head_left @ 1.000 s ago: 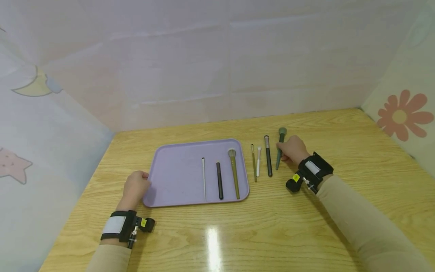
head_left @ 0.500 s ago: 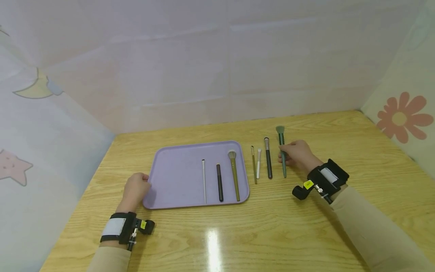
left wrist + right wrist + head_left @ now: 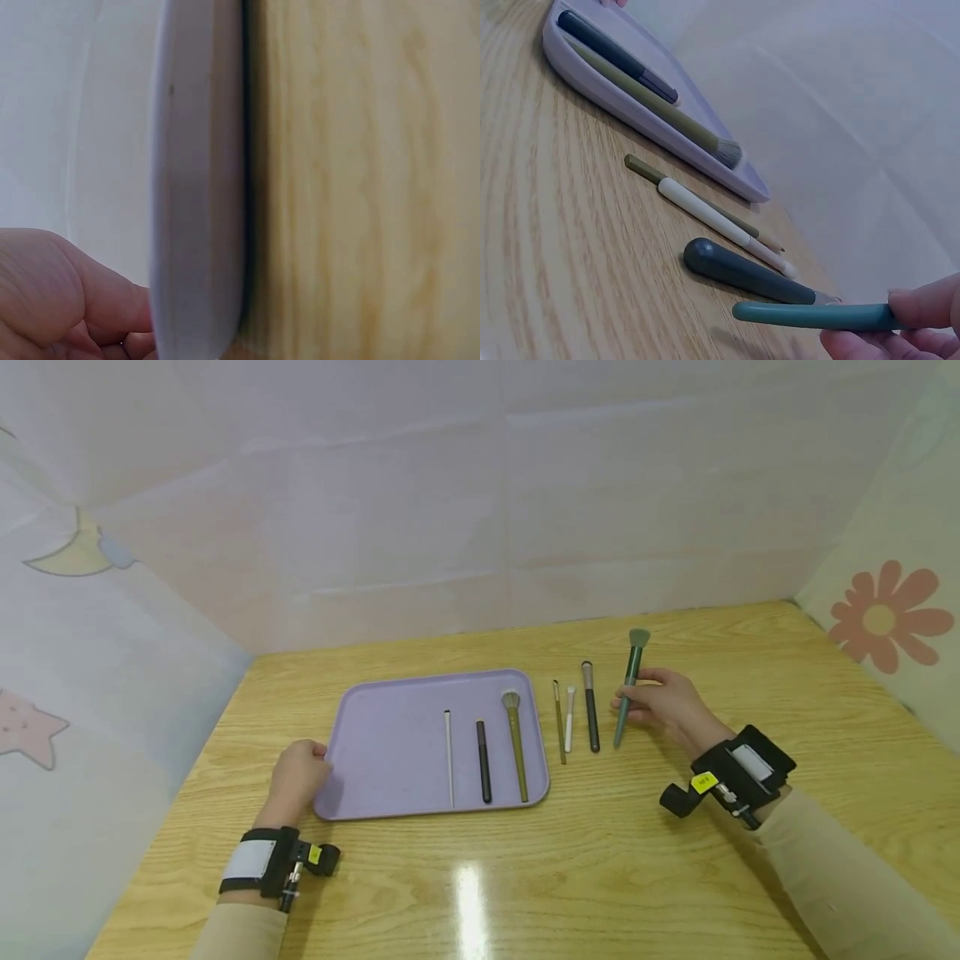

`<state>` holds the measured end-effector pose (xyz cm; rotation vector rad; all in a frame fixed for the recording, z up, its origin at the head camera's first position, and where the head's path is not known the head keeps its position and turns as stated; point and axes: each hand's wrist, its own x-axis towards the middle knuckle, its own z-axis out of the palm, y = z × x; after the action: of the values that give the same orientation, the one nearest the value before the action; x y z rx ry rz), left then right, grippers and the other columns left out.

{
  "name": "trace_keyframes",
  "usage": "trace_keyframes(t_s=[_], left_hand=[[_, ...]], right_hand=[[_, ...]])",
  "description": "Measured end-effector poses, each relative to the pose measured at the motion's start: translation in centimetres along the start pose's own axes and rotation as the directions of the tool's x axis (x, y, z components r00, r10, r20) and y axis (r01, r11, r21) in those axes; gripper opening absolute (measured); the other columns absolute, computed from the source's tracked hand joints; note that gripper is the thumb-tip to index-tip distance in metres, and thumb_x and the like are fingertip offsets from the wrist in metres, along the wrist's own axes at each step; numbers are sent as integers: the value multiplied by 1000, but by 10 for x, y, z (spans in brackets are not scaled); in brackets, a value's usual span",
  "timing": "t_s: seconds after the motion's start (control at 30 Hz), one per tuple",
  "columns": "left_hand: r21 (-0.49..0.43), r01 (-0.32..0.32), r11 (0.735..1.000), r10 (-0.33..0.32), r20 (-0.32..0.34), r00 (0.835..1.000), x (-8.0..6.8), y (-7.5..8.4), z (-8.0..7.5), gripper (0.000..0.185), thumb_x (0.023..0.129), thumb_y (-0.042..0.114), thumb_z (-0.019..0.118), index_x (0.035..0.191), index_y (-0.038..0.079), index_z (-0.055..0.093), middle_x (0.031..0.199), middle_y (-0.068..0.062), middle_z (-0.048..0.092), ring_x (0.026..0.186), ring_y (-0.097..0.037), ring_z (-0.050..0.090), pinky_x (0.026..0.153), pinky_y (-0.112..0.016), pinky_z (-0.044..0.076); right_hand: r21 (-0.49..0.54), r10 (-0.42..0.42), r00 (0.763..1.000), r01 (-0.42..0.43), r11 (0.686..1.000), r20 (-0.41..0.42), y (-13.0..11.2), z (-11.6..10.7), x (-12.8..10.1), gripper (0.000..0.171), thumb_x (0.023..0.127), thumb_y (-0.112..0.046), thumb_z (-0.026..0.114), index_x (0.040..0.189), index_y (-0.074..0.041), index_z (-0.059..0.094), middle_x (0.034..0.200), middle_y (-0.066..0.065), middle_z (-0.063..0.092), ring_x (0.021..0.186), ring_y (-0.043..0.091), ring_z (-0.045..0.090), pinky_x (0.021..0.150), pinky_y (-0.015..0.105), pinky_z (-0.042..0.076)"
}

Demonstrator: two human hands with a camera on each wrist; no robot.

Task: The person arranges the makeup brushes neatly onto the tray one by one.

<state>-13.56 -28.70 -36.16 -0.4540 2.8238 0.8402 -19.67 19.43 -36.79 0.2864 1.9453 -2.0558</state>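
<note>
My right hand [image 3: 667, 703] pinches a green makeup brush [image 3: 634, 662] by its handle, bristles up and tilted, right of the other loose brushes. In the right wrist view the green handle [image 3: 810, 316] appears raised off the table, between thumb and fingers. My left hand [image 3: 295, 777] holds the left rim of a lilac tray [image 3: 390, 743]; in the left wrist view the thumb meets the rim, while the other fingers are partly hidden. On the tray lie a thin white brush [image 3: 450, 760], a short black brush [image 3: 483, 764] and an olive brush [image 3: 516, 739].
Between the tray and my right hand, a thin olive brush [image 3: 560, 727], a small white brush [image 3: 569, 718] and a black-handled brush [image 3: 592, 714] lie side by side on the wooden table [image 3: 600, 860]. A pale sheet [image 3: 390, 510] hangs behind the table.
My right hand has lifted the green brush from the table and drawn it slightly right and nearer, its tilt changing. The left hand and tray stay in place.
</note>
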Motion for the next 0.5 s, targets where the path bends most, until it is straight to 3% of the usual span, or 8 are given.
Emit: trace_keyframes(t_s=[0.5], left_hand=[[15, -8, 1000, 8, 1, 1000, 0, 1, -2, 36, 86, -5, 47, 118, -21, 52, 109, -34, 57, 96, -41, 58, 80, -49, 50]], right_hand=[[-3, -34, 999, 34, 999, 14, -3, 5, -10, 63, 97, -2, 53, 147, 9, 16, 85, 0, 69, 78, 11, 70, 74, 27, 56]])
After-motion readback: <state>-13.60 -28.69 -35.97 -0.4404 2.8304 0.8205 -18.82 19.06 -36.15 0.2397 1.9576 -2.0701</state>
